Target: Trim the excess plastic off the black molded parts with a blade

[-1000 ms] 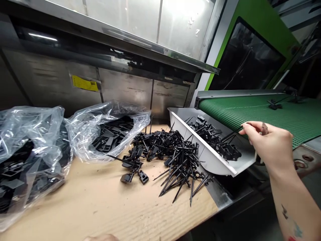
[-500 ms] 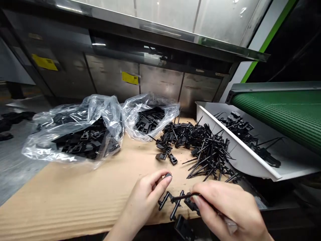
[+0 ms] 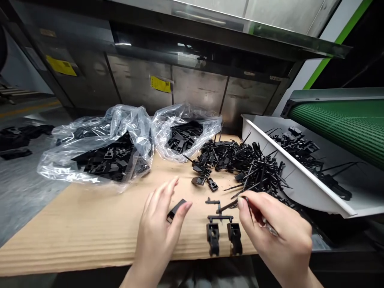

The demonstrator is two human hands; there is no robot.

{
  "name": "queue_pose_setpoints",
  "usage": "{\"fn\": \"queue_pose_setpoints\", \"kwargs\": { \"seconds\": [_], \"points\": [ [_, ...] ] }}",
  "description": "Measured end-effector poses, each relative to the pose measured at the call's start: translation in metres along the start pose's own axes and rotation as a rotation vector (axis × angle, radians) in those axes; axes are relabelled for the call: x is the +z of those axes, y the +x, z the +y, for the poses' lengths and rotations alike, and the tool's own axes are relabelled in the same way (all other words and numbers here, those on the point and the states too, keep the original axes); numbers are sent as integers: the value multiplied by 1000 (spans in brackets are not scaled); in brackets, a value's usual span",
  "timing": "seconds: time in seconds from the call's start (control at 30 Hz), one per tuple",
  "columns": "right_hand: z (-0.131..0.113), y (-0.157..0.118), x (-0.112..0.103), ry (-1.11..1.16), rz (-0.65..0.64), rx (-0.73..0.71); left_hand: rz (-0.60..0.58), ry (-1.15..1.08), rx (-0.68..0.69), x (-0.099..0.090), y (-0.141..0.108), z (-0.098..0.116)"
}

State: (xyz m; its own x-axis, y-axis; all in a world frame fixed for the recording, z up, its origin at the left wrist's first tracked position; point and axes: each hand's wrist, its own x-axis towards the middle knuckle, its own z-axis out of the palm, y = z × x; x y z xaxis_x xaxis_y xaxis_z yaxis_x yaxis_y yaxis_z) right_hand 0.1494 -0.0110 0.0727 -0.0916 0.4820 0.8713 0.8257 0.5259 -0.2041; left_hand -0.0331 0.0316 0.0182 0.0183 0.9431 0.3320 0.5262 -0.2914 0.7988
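Head view — left hand [image 3: 157, 232] — black part [image 3: 175, 210]

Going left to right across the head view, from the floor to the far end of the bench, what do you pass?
Black plastic parts on the floor → larger clear plastic bag of black parts → smaller clear plastic bag → heap of black moulded plastic parts → white tray

Your left hand [image 3: 159, 228] has a small black plastic piece [image 3: 175, 210] against the thumb, and your right hand [image 3: 276, 228] pinches a thin black sprue [image 3: 228, 206], just above a moulded clip part [image 3: 213, 239] lying on the cardboard sheet [image 3: 75, 224].
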Motion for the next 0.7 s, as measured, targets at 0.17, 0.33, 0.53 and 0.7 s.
{"fn": "queue_pose_setpoints", "kwargs": {
  "seconds": [0.17,0.33,0.53,0.7],
  "points": [
    [-6,-1,-2,-98,26,-9,-739,-887,-510,17,-23,21],
    [-6,-7,0,74,-163,-88,-963,-1047,-637,33,-20,23],
    [-3,-13,-1,84,-264,-253,-919,-1155,-738,27,-14,25],
    [3,-15,-10,73,-265,-129,-967,-1365,-929,24,-15,18]
  ]
}}
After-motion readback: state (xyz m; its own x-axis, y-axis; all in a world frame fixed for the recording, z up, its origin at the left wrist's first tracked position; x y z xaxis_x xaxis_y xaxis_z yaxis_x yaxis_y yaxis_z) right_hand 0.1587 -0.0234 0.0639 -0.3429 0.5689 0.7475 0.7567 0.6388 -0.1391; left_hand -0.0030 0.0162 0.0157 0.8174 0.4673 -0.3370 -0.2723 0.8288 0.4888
